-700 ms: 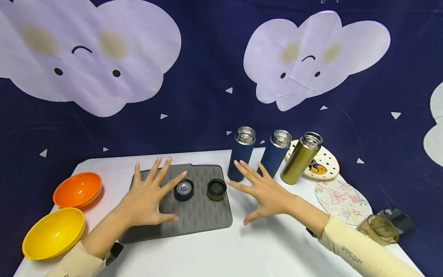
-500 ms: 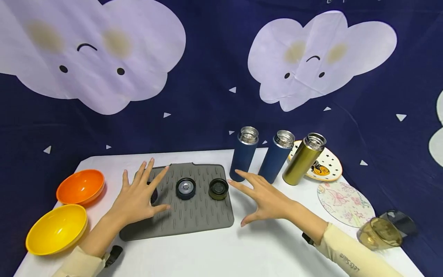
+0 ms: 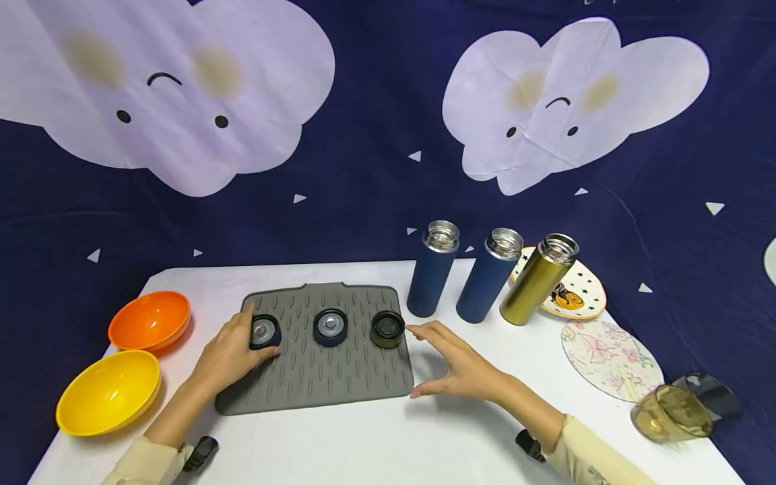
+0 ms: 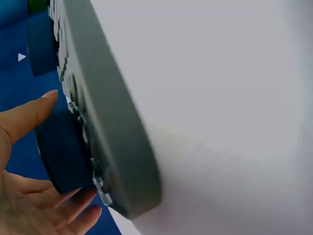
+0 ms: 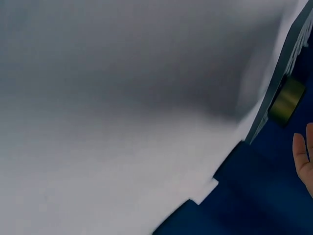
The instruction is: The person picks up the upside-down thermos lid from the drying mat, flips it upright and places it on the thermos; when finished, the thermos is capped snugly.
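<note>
In the head view my left hand (image 3: 227,353) is around the leftmost dark bottle lid (image 3: 264,331), thumb at its near side and fingers at its far left side. The left wrist view has thumb and curled fingers on either side of this dark blue lid (image 4: 63,152). A second dark lid (image 3: 330,327) lies mid-mat and an olive-green lid (image 3: 386,329) at the right, undersides up. My right hand (image 3: 463,367) hovers right of the grey ridged mat (image 3: 339,384), thumb and fingers spread, fingertips near the green lid and nothing held.
Behind the right hand stand two blue bottles (image 3: 432,276) and a gold-green bottle (image 3: 536,286), all lidless. Further right are a patterned plate (image 3: 585,286), a floral round mat (image 3: 612,360) and tinted cups (image 3: 663,417). Orange (image 3: 142,323) and yellow (image 3: 103,397) bowls sit left.
My left hand has moved left and down from over the mat, its spread fingers closing around the leftmost lid. The right hand has lowered slightly, its fingers less spread.
</note>
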A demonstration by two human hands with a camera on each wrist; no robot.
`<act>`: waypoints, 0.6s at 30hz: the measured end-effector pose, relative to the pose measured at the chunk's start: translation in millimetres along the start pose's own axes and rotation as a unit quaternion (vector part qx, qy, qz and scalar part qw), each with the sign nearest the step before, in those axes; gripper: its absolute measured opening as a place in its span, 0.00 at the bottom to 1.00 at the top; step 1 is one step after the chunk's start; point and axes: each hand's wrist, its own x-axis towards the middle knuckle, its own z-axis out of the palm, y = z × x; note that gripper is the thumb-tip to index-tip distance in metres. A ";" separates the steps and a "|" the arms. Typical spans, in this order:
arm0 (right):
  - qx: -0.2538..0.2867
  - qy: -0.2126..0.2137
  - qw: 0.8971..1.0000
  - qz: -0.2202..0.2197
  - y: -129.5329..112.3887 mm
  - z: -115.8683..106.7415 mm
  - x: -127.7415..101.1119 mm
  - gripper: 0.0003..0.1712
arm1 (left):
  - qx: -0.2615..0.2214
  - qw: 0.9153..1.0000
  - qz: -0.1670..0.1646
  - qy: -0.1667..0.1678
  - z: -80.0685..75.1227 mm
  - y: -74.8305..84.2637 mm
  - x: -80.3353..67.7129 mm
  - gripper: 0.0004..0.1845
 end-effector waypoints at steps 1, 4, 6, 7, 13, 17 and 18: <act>0.022 0.003 1.000 0.008 -0.9 2.3 -0.7 0.57 | 0.004 1.000 -0.002 -0.005 0.8 -0.5 0.2 0.51; 0.084 0.012 0.996 0.022 -3.3 9.0 -1.1 0.54 | 0.019 1.000 0.005 -0.008 2.9 -2.6 0.9 0.48; 0.119 0.015 0.992 0.029 -4.8 12.1 -0.8 0.52 | 0.025 1.000 0.012 -0.002 3.8 -4.0 1.9 0.45; 0.135 0.017 0.990 0.034 -6.0 13.5 -0.4 0.51 | 0.026 1.000 0.015 0.002 4.1 -4.7 2.4 0.44; 0.208 0.009 0.975 0.077 -15.4 20.3 0.3 0.45 | 0.002 0.998 0.043 0.038 5.9 0.4 -1.5 0.38; 0.257 -0.001 0.960 0.111 -20.5 25.2 0.9 0.42 | -0.010 0.996 0.076 0.048 6.0 20.5 -10.5 0.39; 0.264 -0.003 0.957 0.116 -21.5 26.1 1.4 0.42 | -0.011 0.995 0.085 0.049 5.9 26.8 -12.5 0.39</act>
